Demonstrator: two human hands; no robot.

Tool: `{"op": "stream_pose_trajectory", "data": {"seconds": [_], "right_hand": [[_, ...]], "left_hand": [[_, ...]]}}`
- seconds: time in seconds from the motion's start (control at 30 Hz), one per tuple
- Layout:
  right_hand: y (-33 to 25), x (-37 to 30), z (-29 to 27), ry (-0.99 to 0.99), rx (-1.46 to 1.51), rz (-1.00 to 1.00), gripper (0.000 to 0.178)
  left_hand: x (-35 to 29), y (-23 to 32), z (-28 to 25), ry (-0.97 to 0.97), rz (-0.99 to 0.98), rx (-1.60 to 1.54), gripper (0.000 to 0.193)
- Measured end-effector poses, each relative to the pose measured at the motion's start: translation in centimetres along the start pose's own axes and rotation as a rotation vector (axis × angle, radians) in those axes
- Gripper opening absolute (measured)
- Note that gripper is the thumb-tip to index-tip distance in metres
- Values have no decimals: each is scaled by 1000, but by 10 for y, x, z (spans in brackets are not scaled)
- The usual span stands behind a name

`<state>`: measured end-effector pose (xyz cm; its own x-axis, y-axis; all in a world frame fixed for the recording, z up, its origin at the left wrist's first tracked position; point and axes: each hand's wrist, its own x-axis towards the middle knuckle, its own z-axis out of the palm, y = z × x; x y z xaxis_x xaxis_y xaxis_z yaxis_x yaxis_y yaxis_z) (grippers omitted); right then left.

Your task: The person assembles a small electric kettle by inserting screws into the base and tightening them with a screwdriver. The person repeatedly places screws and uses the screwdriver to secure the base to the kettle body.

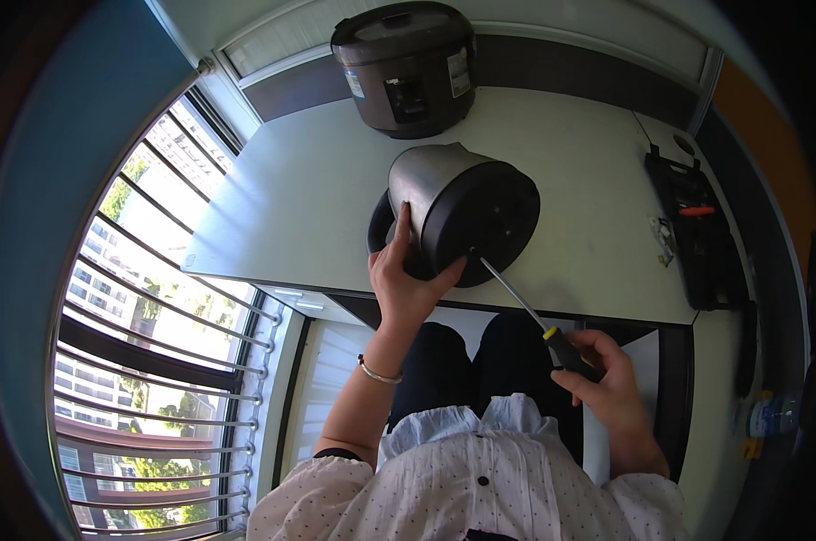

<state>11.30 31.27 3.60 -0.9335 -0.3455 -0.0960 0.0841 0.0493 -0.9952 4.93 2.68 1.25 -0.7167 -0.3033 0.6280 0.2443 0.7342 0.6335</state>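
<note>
An electric kettle with a steel body lies on its side on the pale table, its round black base facing me. My left hand grips it near the base, thumb on the black rim and a finger stretched along the steel. The kettle's dark handle shows behind that hand. In my right hand is a screwdriver with a long metal shaft and a black and yellow handle. Its tip meets the underside of the base near the lower edge, where a small screw hole seems to be.
A dark brown rice cooker stands at the back of the table. An open black tool case with an orange-handled tool lies at the right, small metal parts beside it. A plastic bottle is at far right. A barred window fills the left.
</note>
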Motion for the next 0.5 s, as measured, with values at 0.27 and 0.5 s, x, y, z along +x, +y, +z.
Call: {"op": "stream_pose_trajectory", "data": {"seconds": [0.27,0.5], "right_hand": [[-2,1,6,193,-731,-584,24],[-8,-2,4,66,-472,31,24]], "left_hand": [[-1,0,2,31,58,25,92],[-2,2,0,-8,21,44,92]]}}
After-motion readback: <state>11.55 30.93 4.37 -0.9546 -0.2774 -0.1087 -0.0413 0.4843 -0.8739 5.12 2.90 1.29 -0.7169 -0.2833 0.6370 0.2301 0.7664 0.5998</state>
